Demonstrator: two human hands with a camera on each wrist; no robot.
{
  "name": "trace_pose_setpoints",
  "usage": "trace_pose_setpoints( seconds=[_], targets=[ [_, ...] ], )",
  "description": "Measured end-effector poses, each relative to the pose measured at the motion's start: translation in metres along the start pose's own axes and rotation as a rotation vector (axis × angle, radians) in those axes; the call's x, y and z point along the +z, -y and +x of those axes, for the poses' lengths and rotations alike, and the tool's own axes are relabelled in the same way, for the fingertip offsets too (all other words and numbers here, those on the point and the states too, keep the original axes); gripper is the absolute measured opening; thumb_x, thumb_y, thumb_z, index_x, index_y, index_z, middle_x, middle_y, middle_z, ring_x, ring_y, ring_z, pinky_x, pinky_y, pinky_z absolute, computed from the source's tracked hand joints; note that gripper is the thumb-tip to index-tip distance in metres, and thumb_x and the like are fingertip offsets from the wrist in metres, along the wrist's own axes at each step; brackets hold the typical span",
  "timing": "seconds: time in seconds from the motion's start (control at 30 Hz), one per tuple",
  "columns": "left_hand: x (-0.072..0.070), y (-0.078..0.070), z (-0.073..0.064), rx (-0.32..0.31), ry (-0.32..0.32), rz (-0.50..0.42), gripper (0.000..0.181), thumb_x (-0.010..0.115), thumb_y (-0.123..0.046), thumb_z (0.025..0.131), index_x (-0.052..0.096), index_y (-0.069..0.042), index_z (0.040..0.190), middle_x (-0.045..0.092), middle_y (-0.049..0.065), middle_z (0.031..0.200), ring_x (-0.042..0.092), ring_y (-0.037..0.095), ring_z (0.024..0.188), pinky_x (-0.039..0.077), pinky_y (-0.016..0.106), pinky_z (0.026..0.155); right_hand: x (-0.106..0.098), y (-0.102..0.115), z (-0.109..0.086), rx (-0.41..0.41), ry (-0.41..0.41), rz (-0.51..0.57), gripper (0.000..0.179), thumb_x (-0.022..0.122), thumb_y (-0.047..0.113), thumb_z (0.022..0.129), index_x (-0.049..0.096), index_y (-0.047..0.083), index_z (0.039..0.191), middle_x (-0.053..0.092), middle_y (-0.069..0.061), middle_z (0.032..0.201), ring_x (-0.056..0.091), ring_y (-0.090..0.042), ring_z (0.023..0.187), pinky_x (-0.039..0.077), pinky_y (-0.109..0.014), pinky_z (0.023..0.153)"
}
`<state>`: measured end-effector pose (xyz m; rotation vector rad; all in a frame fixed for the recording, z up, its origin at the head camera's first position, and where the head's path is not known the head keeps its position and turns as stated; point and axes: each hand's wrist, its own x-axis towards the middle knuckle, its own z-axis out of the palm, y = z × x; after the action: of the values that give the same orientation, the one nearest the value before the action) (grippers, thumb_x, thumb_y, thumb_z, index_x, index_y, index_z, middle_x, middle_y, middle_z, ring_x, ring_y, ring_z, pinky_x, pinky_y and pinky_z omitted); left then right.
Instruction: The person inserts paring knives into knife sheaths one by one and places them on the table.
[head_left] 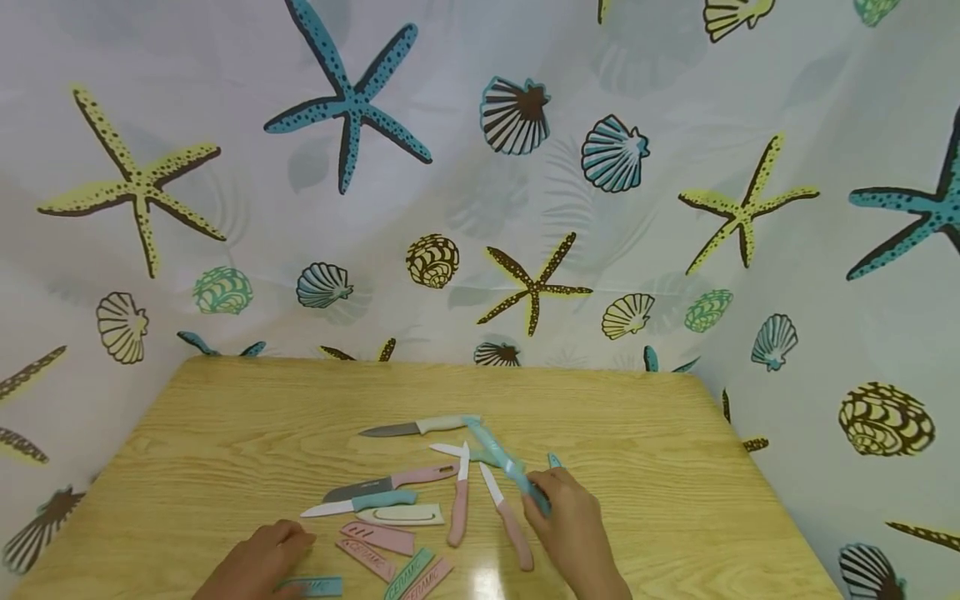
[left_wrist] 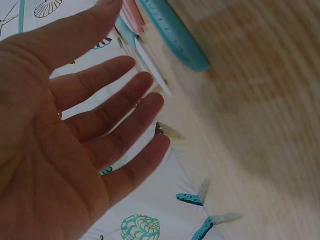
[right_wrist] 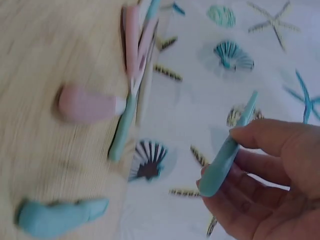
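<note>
The smooth, slim teal tool (right_wrist: 219, 172) tapers past the thumb of the right hand (head_left: 573, 521), pinched between thumb and curled fingers. On the wood-grained table (head_left: 660, 467), mostly left of the tool, lie six knives (head_left: 390, 481); nearer the person, six flat sheaths (head_left: 378, 537). Farther left, the left hand (head_left: 258, 562) has fingers spread.

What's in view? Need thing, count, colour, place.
Pink-handled knives: 3, pink, mid-table
Teal-handled knives: 2, teal, mid-table
White-handled knife: 1, white, farthest of the knives
Pink sheaths: 3, pink, near side
Teal sheaths: 2, teal, near side
Cream sheath: 1, cream, just beyond the pink sheaths
Held item: 1, teal, gripped; type unclear
Loose item: 1, teal, on table, right of knives
Table: 1, light wood, underneath
Cloth: count unclear, white, starfish-and-shell print, behind table
Left hand: 1, by a teal sheath
Right hand: 1, gripping held item
</note>
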<state>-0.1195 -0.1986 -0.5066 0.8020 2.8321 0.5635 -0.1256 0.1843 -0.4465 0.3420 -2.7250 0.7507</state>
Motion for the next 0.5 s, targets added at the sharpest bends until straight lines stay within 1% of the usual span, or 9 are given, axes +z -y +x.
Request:
trace_pose_setpoints(
  seconds=[0.1, 0.17, 0.23, 0.33, 0.4, 0.5],
  targets=[
    [0.008, 0.003, -0.001, -0.053, 0.030, -0.039, 0.067, 0.078, -0.049, 0.074, 0.062, 0.003, 0.113, 0.059, 0.015, 0.107, 0.058, 0.034, 0.091, 0.052, 0.052, 0.068, -0.011, -0.017, -0.002, 0.141, -0.058, -0.009, 0.017, 0.075, 0.001, 0.081, 0.070, -0.006, 0.095, 0.067, -0.012, 0.085, 0.067, -0.022, 0.074, 0.058, -0.030, 0.062],
    [0.012, 0.004, -0.001, -0.058, 0.027, -0.020, 0.073, 0.076, -0.059, 0.071, 0.063, 0.000, 0.112, 0.059, 0.011, 0.104, 0.058, 0.028, 0.088, 0.052, 0.048, 0.066, -0.018, -0.027, -0.003, 0.213, -0.074, -0.022, 0.017, 0.073, 0.002, 0.081, 0.070, -0.008, 0.096, 0.067, -0.012, 0.082, 0.066, -0.022, 0.072, 0.057, -0.031, 0.060],
    [0.015, 0.004, -0.001, -0.048, 0.029, -0.004, 0.075, 0.074, -0.065, 0.069, 0.064, -0.003, 0.110, 0.057, 0.006, 0.101, 0.056, 0.021, 0.084, 0.052, 0.041, 0.065, -0.022, -0.036, -0.006, 0.278, -0.087, -0.036, 0.017, 0.072, 0.001, 0.081, 0.070, -0.009, 0.095, 0.067, -0.012, 0.079, 0.066, -0.021, 0.069, 0.056, -0.031, 0.057],
    [0.016, 0.006, 0.000, -0.018, 0.037, 0.005, 0.068, 0.073, -0.064, 0.071, 0.064, -0.007, 0.106, 0.053, -0.001, 0.096, 0.050, 0.011, 0.077, 0.048, 0.030, 0.060, -0.025, -0.048, -0.012, 0.361, -0.077, -0.031, 0.018, 0.069, 0.000, 0.080, 0.069, -0.012, 0.093, 0.067, -0.013, 0.075, 0.065, -0.021, 0.063, 0.054, -0.028, 0.052],
    [0.017, 0.006, 0.000, -0.021, 0.048, -0.006, 0.065, 0.074, -0.064, 0.071, 0.064, -0.008, 0.104, 0.051, -0.003, 0.094, 0.046, 0.008, 0.075, 0.045, 0.028, 0.059, -0.025, -0.054, -0.015, 0.401, -0.057, -0.022, 0.018, 0.068, 0.001, 0.080, 0.068, -0.014, 0.091, 0.068, -0.015, 0.074, 0.066, -0.022, 0.062, 0.054, -0.029, 0.051],
    [0.016, 0.007, 0.002, -0.039, 0.073, -0.022, 0.062, 0.074, -0.063, 0.072, 0.064, -0.009, 0.101, 0.049, -0.003, 0.091, 0.044, 0.007, 0.074, 0.044, 0.027, 0.058, -0.024, -0.062, -0.021, 0.449, -0.008, -0.009, 0.018, 0.066, 0.001, 0.081, 0.066, -0.015, 0.088, 0.068, -0.018, 0.074, 0.067, -0.026, 0.063, 0.057, -0.033, 0.054]
  ],
)
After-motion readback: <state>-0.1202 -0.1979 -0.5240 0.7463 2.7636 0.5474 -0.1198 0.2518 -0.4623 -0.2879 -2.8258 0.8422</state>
